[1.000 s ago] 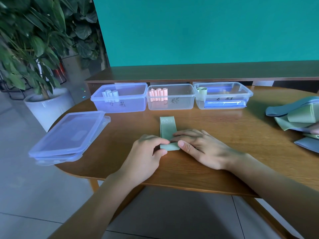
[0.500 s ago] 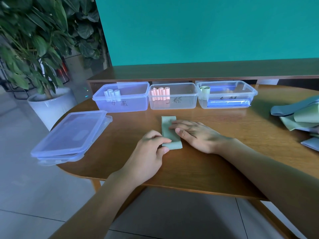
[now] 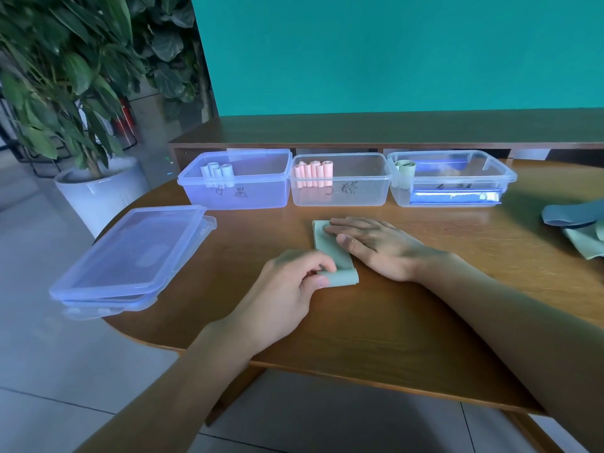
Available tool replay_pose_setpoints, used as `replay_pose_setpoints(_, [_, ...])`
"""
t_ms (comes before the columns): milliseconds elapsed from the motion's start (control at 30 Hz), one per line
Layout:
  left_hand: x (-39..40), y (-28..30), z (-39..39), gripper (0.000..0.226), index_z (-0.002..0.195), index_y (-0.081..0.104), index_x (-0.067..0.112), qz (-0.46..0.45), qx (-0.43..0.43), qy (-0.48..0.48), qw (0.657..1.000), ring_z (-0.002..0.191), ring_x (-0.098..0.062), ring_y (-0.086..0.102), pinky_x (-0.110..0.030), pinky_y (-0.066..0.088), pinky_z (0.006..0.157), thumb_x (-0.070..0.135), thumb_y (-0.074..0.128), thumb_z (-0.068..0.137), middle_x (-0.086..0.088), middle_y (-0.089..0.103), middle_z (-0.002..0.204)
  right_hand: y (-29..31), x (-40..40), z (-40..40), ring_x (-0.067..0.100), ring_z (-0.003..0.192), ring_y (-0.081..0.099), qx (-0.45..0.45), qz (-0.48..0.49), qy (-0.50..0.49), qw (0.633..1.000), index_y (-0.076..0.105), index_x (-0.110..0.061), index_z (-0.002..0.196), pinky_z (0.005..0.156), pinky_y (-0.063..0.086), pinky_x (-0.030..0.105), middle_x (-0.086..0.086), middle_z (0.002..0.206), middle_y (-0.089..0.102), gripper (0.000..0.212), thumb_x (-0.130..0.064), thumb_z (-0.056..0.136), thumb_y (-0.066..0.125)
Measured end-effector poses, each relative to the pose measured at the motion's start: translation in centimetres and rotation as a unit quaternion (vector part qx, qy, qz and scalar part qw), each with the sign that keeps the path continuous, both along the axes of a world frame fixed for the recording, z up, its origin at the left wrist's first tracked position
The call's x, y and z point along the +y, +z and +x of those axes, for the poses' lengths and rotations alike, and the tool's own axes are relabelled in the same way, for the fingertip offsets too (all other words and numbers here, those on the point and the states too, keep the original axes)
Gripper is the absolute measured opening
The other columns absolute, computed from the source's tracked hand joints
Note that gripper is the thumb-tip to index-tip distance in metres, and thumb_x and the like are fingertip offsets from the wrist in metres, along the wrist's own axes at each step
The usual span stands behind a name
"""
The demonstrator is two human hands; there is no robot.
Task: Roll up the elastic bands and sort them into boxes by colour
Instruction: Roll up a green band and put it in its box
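Observation:
A pale green elastic band point(image 3: 330, 250) lies flat on the wooden table point(image 3: 392, 322), its near end curled into a small roll. My left hand point(image 3: 287, 289) pinches that rolled end between thumb and fingers. My right hand point(image 3: 369, 243) lies flat with straight fingers pressing the band's far part. Three clear boxes stand in a row behind: the left box point(image 3: 235, 188) holds light blue rolls, the middle box point(image 3: 340, 188) pink rolls, the right box point(image 3: 451, 181) one green roll.
Stacked clear lids point(image 3: 130, 256) lie at the table's left edge. A heap of unrolled blue and green bands point(image 3: 578, 227) sits at the right edge. A potted plant point(image 3: 81, 125) stands on the floor to the left. A wooden shelf runs behind the boxes.
My right hand slid from the band's near end to its far part and now lies flat there. My left hand stays at the near end, where a small roll has formed.

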State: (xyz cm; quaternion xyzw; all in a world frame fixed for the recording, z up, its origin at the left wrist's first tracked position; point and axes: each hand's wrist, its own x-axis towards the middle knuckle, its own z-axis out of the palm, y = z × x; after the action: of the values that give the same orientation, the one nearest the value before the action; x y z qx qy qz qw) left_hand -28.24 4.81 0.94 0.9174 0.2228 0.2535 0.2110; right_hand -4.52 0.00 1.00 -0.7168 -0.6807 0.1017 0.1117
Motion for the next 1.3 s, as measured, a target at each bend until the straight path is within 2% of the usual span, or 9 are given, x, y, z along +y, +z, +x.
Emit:
replay_pose_setpoints(267, [0.7, -0.4, 0.4, 0.023, 0.118, 0.069, 0.027, 0.017, 0.008, 0.017, 1.0, 0.1, -0.001, 0.053, -0.005, 0.038, 0.083, 0.027, 0.051, 0.104, 0.015, 0.058, 0.109, 0.0, 0.0, 0.0, -0.004, 0.15, 0.007, 0.012, 0.006, -0.003, 1.0, 0.029, -0.048, 0.154, 0.113, 0.0, 0.021, -0.03, 0.161, 0.02, 0.055, -0.06, 0.103, 0.011])
replay_pose_setpoints(400, [0.7, -0.3, 0.6, 0.037, 0.129, 0.063, 0.029, 0.002, 0.041, 0.017, 0.999, 0.099, 0.001, 0.052, -0.01, 0.041, 0.084, 0.044, 0.061, 0.095, 0.018, 0.052, 0.113, -0.3, 0.2, 0.2, -0.003, 0.151, 0.009, 0.013, 0.012, 0.0, 1.0, 0.03, -0.049, 0.154, 0.122, 0.003, 0.029, -0.029, 0.161, 0.022, 0.059, -0.064, 0.101, 0.009])
replay_pose_setpoints(533, [0.8, -0.4, 0.8, 0.037, 0.132, 0.062, 0.029, 0.013, 0.045, 0.032, 0.998, 0.1, -0.001, 0.05, -0.014, 0.04, 0.087, 0.039, 0.062, 0.097, 0.017, 0.052, 0.116, -0.3, 0.1, 0.1, -0.002, 0.151, 0.01, 0.009, 0.013, 0.0, 1.0, 0.032, -0.048, 0.153, 0.123, 0.006, 0.033, -0.029, 0.161, 0.022, 0.056, -0.063, 0.103, 0.012])
replay_pose_setpoints(633, [0.9, -0.4, 0.9, 0.036, 0.131, 0.064, 0.027, 0.011, 0.039, 0.038, 0.998, 0.1, -0.002, 0.05, -0.014, 0.04, 0.087, 0.037, 0.062, 0.097, 0.016, 0.054, 0.116, -0.4, 0.0, 0.2, 0.004, 0.149, 0.024, 0.038, 0.055, -0.008, 0.998, 0.04, -0.044, 0.151, 0.123, 0.022, 0.039, -0.024, 0.16, 0.03, 0.052, -0.06, 0.104, 0.023])
replay_pose_setpoints(733, [0.8, -0.3, 0.9, 0.035, 0.129, 0.065, 0.028, 0.006, 0.035, 0.043, 0.998, 0.095, 0.0, 0.051, -0.006, 0.037, 0.079, 0.037, 0.064, 0.095, 0.019, 0.054, 0.113, -0.8, -0.6, 0.4, 0.012, 0.137, 0.047, 0.052, 0.15, -0.014, 0.987, 0.055, -0.031, 0.142, 0.113, 0.041, 0.043, -0.012, 0.148, 0.052, 0.042, -0.046, 0.106, 0.041])
replay_pose_setpoints(800, [0.7, -0.2, 0.9, 0.035, 0.128, 0.065, 0.028, 0.003, 0.032, 0.042, 0.999, 0.092, 0.002, 0.052, -0.004, 0.037, 0.076, 0.037, 0.065, 0.095, 0.02, 0.054, 0.11, -1.0, -1.0, 0.4, 0.014, 0.131, 0.052, 0.045, 0.168, -0.016, 0.985, 0.06, -0.026, 0.136, 0.108, 0.045, 0.044, -0.01, 0.141, 0.059, 0.038, -0.042, 0.105, 0.045])
replay_pose_setpoints(967, [0.5, 0.1, 0.6, 0.034, 0.124, 0.068, 0.03, -0.013, 0.008, 0.04, 0.999, 0.096, 0.01, 0.053, -0.001, 0.04, 0.075, 0.033, 0.071, 0.091, 0.024, 0.055, 0.107, -1.1, -1.4, -0.1, 0.014, 0.133, 0.048, 0.024, 0.125, -0.006, 0.992, 0.061, -0.032, 0.132, 0.11, 0.04, 0.048, -0.012, 0.138, 0.061, 0.055, -0.058, 0.099, 0.026])
replay_pose_setpoints(1133, [0.4, 0.1, 0.5, 0.033, 0.123, 0.068, 0.032, -0.027, 0.005, 0.045, 0.999, 0.094, 0.011, 0.054, -0.002, 0.042, 0.074, 0.035, 0.072, 0.09, 0.025, 0.056, 0.107, -0.8, -1.5, -0.3, 0.015, 0.138, 0.041, -0.005, 0.1, -0.021, 0.995, 0.054, -0.032, 0.14, 0.115, 0.035, 0.047, -0.011, 0.146, 0.053, 0.044, -0.05, 0.103, 0.038])
replay_pose_setpoints(1300, [0.5, 0.0, 0.6, 0.032, 0.125, 0.068, 0.03, -0.023, 0.014, 0.047, 0.999, 0.092, 0.006, 0.055, -0.002, 0.04, 0.072, 0.035, 0.068, 0.093, 0.021, 0.056, 0.107, -0.7, -1.6, -0.7, 0.016, 0.135, 0.045, -0.012, 0.116, -0.058, 0.991, 0.057, -0.031, 0.138, 0.112, 0.04, 0.047, -0.012, 0.146, 0.052, 0.05, -0.058, 0.098, 0.043])
